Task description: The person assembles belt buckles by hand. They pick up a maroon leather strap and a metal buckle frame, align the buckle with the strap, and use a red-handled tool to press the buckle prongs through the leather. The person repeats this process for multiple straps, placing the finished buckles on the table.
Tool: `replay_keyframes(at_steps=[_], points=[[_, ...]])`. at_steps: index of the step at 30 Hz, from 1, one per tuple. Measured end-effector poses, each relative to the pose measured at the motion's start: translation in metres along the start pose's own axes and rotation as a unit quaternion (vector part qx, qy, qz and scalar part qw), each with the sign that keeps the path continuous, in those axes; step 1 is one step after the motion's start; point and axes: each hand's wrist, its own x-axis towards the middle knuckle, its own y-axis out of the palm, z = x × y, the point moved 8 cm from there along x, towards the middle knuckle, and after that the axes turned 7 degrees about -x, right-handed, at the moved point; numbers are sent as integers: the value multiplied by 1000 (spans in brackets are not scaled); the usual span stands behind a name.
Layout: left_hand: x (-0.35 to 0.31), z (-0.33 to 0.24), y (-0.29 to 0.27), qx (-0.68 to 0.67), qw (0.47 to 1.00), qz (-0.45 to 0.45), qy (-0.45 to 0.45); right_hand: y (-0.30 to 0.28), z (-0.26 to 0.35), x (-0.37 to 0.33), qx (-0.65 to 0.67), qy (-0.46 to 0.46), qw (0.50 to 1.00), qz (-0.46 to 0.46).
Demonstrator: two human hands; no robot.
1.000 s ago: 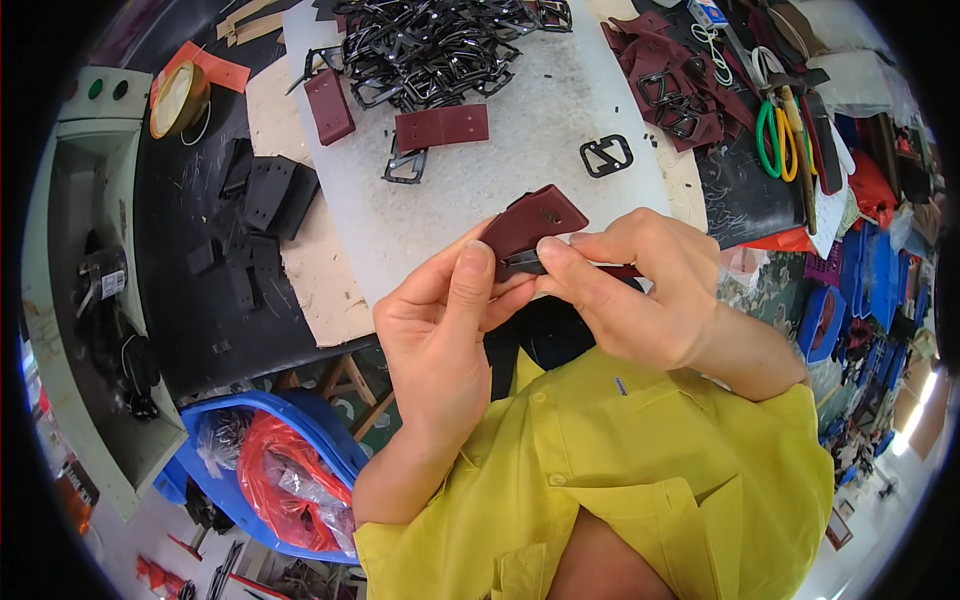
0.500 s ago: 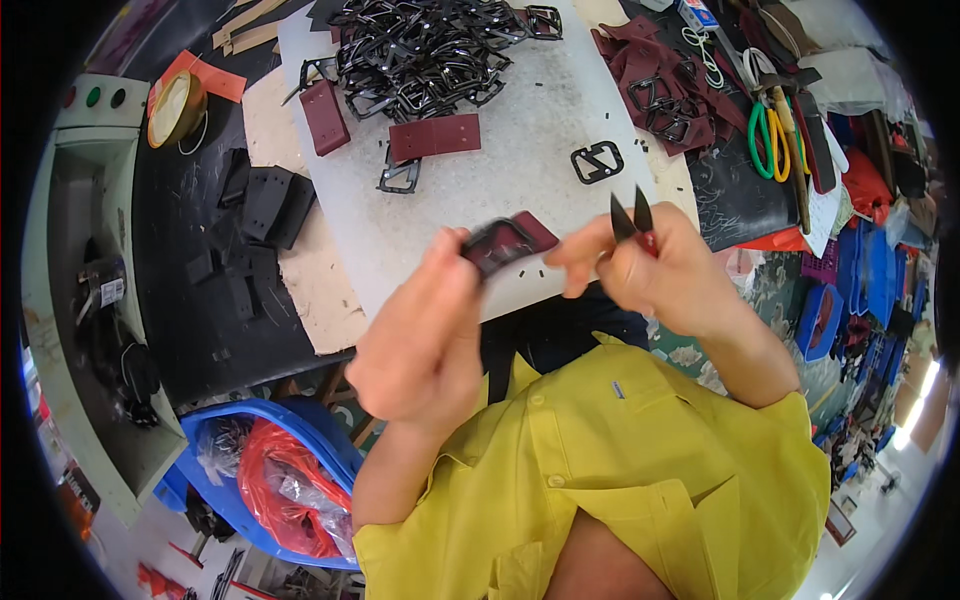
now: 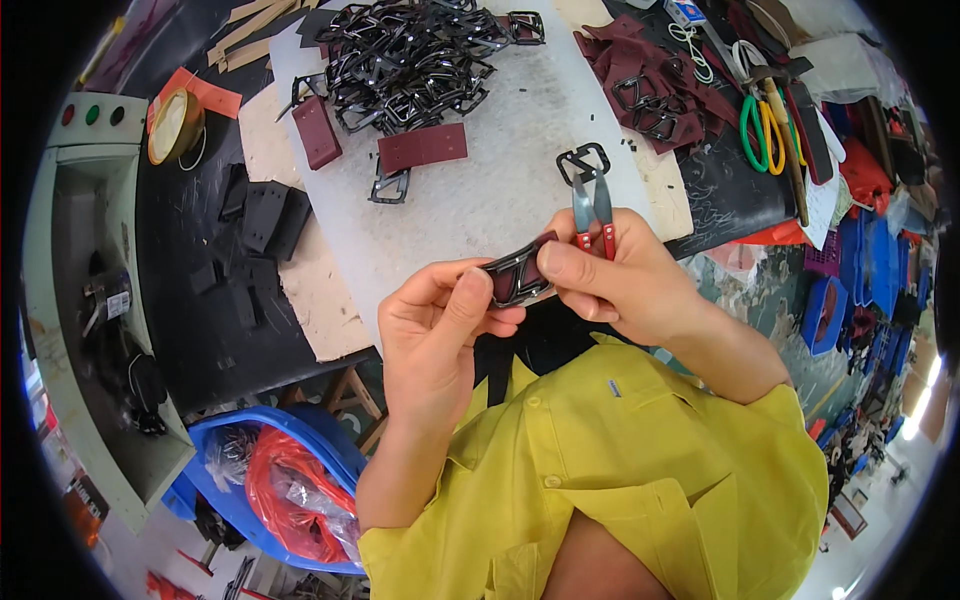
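Observation:
In front of my chest, a black metal buckle with a maroon leather piece threaded through it is held between both hands. My left hand pinches its left end between thumb and fingers. The other end is gripped by the thumb and fingers of my right hand. That same hand also carries a pair of red-handled thread snips, blades pointing up and slightly apart. Just beyond the blade tips lies a single loose black buckle on the white sheet.
A heap of black buckles covers the sheet's far part, beside maroon leather pieces. More maroon pieces with buckles lie at right. Black pieces sit at left. Scissors rest far right; a blue bin stands below left.
Both hands have come together on the buckle; my right hand moved left and now grips its right end. The snips have turned more upright, and the buckle has moved slightly lower.

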Motion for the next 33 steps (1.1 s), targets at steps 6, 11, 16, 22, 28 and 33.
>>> replay_keyframes(at_steps=[6,11,16,22,28,33], points=[[10,-13,7,77,984,-53,150,-1,18,-3,-66,-47,993,-81],[20,-96,7,574,696,-165,400,-97,77,-6,-118,-192,934,-279],[27,-82,17,743,499,-138,424,-152,108,3,-406,-184,813,-374],[23,-84,2,653,603,-157,431,-80,126,-14,-545,-351,635,-422],[7,-84,12,504,777,-117,358,19,90,15,-429,-420,790,-129],[-4,-82,25,457,818,-58,344,31,74,21,-400,-321,856,-62]])
